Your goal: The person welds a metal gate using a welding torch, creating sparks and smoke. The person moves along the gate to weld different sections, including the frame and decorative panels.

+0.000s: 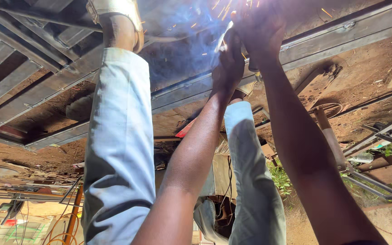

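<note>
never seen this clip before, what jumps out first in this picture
The bright welding flash with orange sparks and bluish smoke at top centre catches the eye first. Both hands meet there: the left hand just below the glare, the right hand beside it, over a grey steel frame lying on red dirt. The person's legs in pale blue jeans fill the middle of the view.

An open-air metalworking yard. A welded steel frame [46, 86] lies on bare red earth [364, 68], with loose steel bars [377, 131] and weeds alongside. Welding sparks [225, 9] and smoke rise.
</note>
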